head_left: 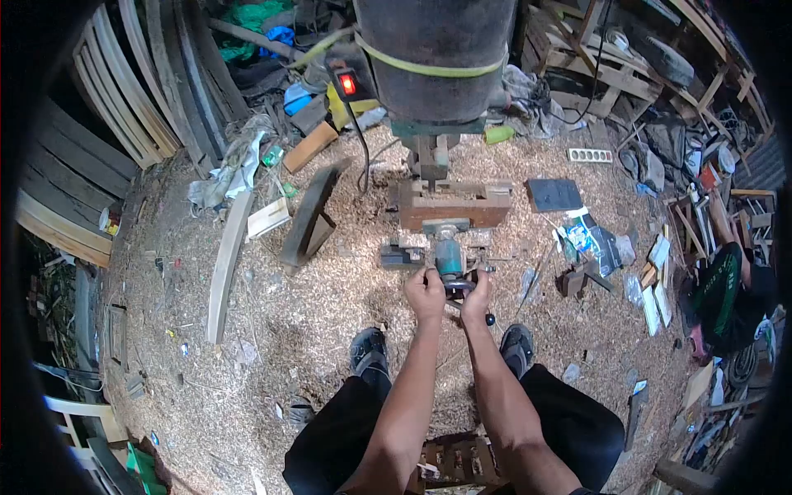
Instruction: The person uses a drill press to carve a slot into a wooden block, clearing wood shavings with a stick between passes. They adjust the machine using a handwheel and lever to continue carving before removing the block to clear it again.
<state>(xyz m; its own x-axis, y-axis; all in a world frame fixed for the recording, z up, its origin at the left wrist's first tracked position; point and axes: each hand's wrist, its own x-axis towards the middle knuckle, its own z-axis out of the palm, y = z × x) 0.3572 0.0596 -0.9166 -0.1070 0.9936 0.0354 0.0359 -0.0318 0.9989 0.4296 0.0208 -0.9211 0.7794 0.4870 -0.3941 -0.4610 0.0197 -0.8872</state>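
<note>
In the head view a machine (pixel 433 91) with a large dark housing stands over a wooden workpiece (pixel 455 206). A metal tool (pixel 431 157) points down to the wood, which has a recess with chips in its top. The workpiece sits behind a green vise-like carriage (pixel 448 257) with a dark handwheel (pixel 459 285). My left hand (pixel 425 294) is closed at the left of the wheel; what its fingers grip is hidden. On the wheel's right rim my right hand (pixel 477 299) is closed. A black ball knob (pixel 490 319) sticks out below it.
A red switch (pixel 347 83) glows on the machine. Wood shavings cover the floor (pixel 280 371). Curved boards (pixel 229 268) lie at left, with more stacked behind. A power strip (pixel 590 155) and dark block (pixel 553 195) lie right. Another person (pixel 726 285) sits at far right.
</note>
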